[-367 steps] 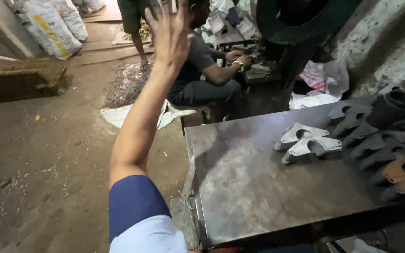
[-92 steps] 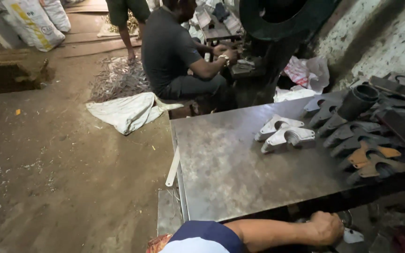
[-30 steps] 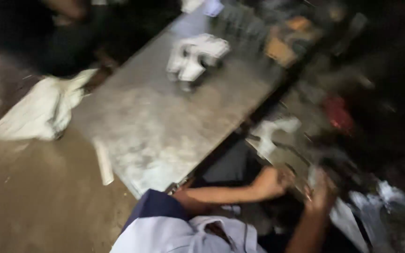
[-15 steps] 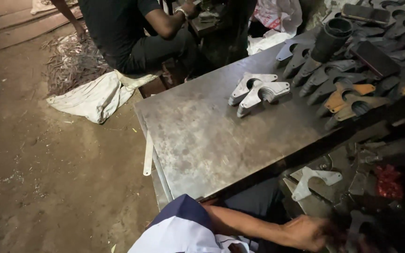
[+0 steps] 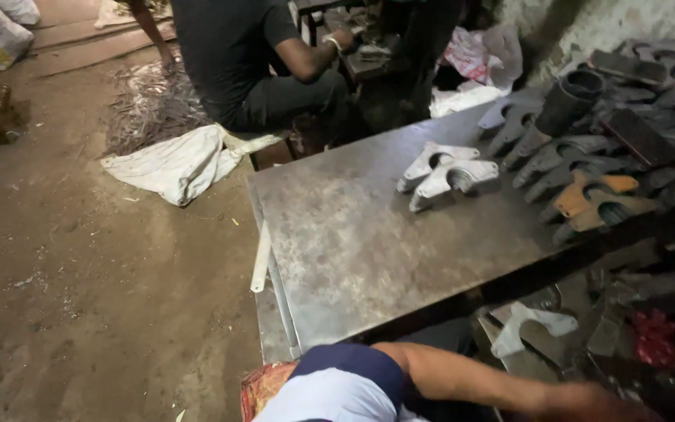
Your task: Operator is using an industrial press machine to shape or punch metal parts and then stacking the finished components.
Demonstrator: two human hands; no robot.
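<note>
Right hand (image 5: 587,402) reaches low beside grey steel table (image 5: 353,250), near pale metal bracket (image 5: 529,327); grip unclear—look before grasping.

Hands mostly out of sight below a metal counter

One hand (image 5: 599,405) reaches low under the counter (image 5: 369,234), blurred and cut by the bottom edge; its grip cannot be told. The other hand is unseen. A seated person (image 5: 251,62) is cropped at the top edge.
</note>
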